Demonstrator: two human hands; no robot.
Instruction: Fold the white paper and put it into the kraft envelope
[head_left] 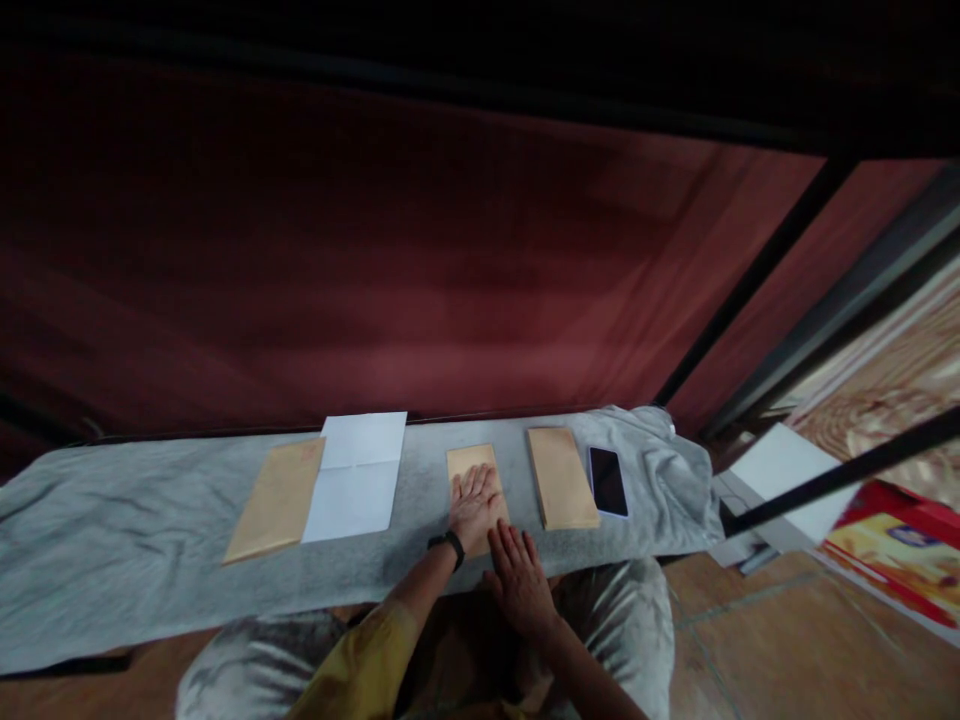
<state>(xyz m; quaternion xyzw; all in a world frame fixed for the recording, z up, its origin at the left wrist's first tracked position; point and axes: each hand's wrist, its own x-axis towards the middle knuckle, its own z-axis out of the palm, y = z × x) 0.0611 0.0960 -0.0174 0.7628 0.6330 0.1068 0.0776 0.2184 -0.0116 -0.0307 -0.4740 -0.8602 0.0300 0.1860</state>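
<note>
A brown paper envelope [469, 458] lies on the grey cloth in front of me. Flat on its middle rests my left hand [475, 505], fingers stretched out, with a dark band at the wrist. My right hand [519, 578] touches the envelope's near right corner, its fingers extended and holding nothing. To the right sits a stack of brown envelopes [564, 478]. On the left a larger brown envelope [276, 498] overlaps the edge of white sheets [355, 478] with a crease across the middle.
A phone [608, 482] lies right of the stack. The grey cloth [150, 530] covers a narrow bench along a dark red panel [420, 280]. At the right, on the tiled floor, are a white board [787, 475] and a red and yellow box [900, 550], behind a dark bar.
</note>
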